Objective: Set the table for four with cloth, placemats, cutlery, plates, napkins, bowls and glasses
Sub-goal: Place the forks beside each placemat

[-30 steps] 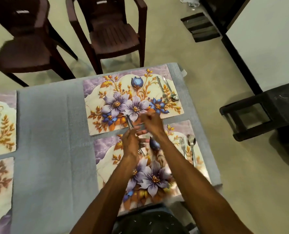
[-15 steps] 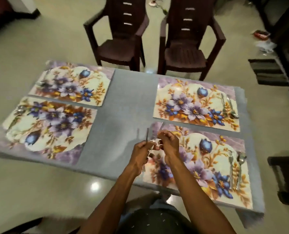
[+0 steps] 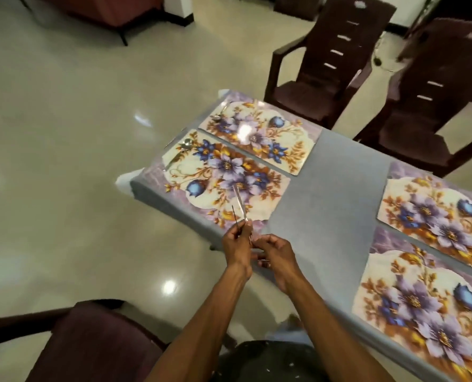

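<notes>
A grey cloth (image 3: 326,194) covers the table, with several floral placemats on it. My left hand (image 3: 236,244) grips a few pieces of metal cutlery (image 3: 239,206) whose handles stick up over the near-left placemat (image 3: 201,199). My right hand (image 3: 277,256) sits right beside it, fingers curled onto the lower ends of the same cutlery. A spoon (image 3: 186,144) lies at the far end of that placemat. More cutlery (image 3: 219,113) lies on the far-left placemat (image 3: 290,133). Two more placemats (image 3: 433,210) (image 3: 411,304) lie at the right.
Two dark brown plastic chairs (image 3: 326,67) (image 3: 436,106) stand behind the table. Another chair (image 3: 86,346) is at my lower left. Shiny tiled floor (image 3: 64,133) stretches to the left of the table's edge.
My view has swung left along the table, so the left placemats are now ahead. Both hands moved with the cutlery from the right placemat to the near-left one's edge.
</notes>
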